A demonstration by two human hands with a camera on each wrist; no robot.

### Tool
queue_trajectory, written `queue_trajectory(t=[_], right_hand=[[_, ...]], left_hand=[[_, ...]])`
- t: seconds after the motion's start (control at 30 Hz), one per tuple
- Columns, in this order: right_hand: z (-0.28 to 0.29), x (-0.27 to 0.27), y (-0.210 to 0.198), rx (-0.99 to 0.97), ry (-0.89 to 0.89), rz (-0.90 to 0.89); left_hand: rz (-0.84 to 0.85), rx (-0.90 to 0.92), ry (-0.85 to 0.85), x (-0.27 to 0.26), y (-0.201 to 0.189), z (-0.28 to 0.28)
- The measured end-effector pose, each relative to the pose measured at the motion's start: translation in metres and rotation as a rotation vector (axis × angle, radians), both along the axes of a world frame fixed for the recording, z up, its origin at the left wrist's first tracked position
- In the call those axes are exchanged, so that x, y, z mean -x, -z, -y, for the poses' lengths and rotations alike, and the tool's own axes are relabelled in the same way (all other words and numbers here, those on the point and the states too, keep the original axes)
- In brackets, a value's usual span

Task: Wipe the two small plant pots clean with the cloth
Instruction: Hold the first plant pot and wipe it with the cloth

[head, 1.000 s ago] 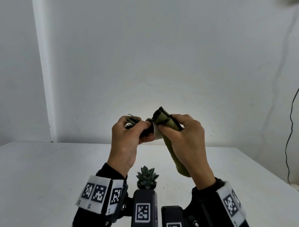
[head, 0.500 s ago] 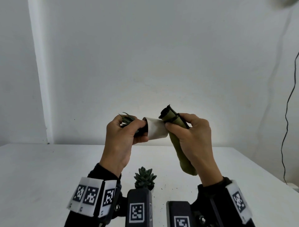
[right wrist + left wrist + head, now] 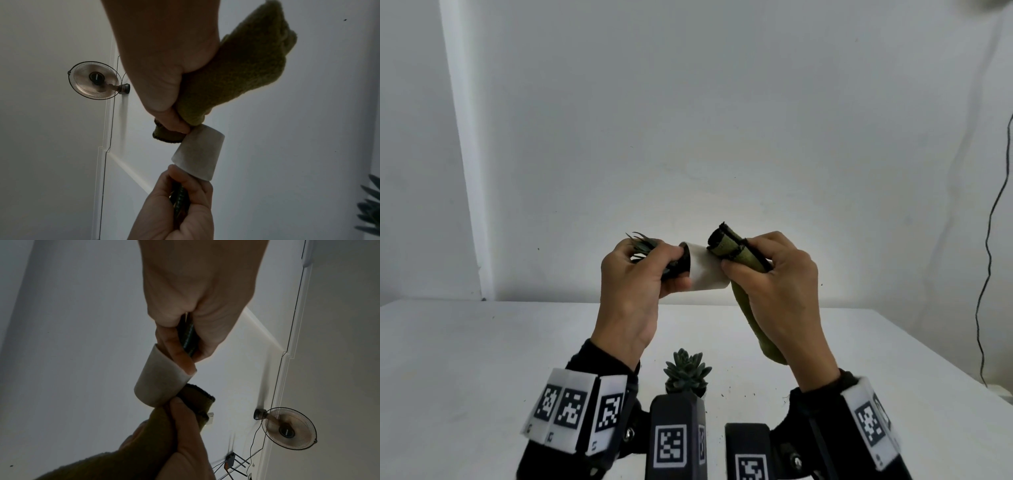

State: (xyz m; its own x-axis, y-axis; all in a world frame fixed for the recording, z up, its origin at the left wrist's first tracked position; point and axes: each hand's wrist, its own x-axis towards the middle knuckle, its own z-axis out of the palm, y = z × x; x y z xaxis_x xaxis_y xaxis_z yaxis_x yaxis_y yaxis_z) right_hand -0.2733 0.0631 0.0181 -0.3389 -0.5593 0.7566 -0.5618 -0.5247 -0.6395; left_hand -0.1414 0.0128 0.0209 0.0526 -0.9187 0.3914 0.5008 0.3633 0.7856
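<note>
A small white pot (image 3: 705,272) (image 3: 159,383) (image 3: 198,156) lies on its side in the air above the table, its spiky green plant (image 3: 642,245) pointing left. My left hand (image 3: 640,274) (image 3: 197,318) grips it at the rim, around the plant. My right hand (image 3: 770,270) (image 3: 164,73) holds a bunched olive-green cloth (image 3: 732,251) (image 3: 193,404) (image 3: 236,78) against the pot's base end. The cloth's tail hangs down under the right hand. A second pot with a succulent (image 3: 686,374) stands on the table near me, its pot mostly hidden by the wrist gear.
The white table (image 3: 482,359) runs to a white wall; its right edge slants at the far right. Dark soil specks lie beside the standing succulent. A black cable (image 3: 993,246) hangs on the right wall. A wall fan (image 3: 287,429) (image 3: 95,80) shows in the wrist views.
The cloth has slid right, from covering the pot's side to its base end, so the white pot shows. Both hands sit slightly lower and further apart.
</note>
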Motion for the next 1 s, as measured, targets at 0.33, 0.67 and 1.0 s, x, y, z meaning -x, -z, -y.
queue_trajectory(t=[0.33,0.67,1.0], right_hand=[[-0.005,0.000,-0.003,-0.061,-0.171,0.191],[-0.007,0.010,-0.004,0.033,-0.057,0.302],[0.000,-0.006,0.002,-0.069,-0.118,0.088]], left_hand=[[0.008,0.012,0.010,0.006,0.004,0.000],[-0.002,-0.003,0.042,0.001,0.001,-0.001],[-0.023,-0.048,0.013,-0.003,0.001,0.001]])
